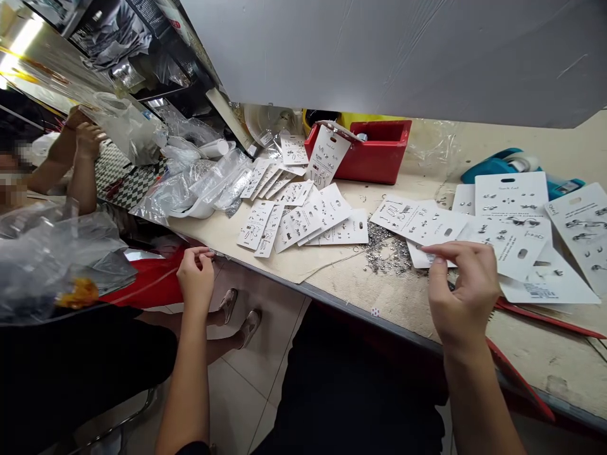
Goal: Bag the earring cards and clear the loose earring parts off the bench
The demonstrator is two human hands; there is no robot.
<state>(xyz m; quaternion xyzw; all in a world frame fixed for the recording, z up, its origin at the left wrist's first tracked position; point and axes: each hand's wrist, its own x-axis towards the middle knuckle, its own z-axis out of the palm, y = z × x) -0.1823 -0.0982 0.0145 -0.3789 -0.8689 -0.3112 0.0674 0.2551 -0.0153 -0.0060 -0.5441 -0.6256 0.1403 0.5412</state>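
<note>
Your right hand [462, 287] pinches a white earring card [420, 258] between curled fingers, beside loose metal earring parts [386, 249]; your left hand [195, 278] is curled at the workbench edge [332, 303], its grip unclear

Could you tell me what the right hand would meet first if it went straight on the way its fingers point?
The right hand would probably meet the white earring card first, though depth is unclear.

Metal bits [386, 251] too small to tell
</note>
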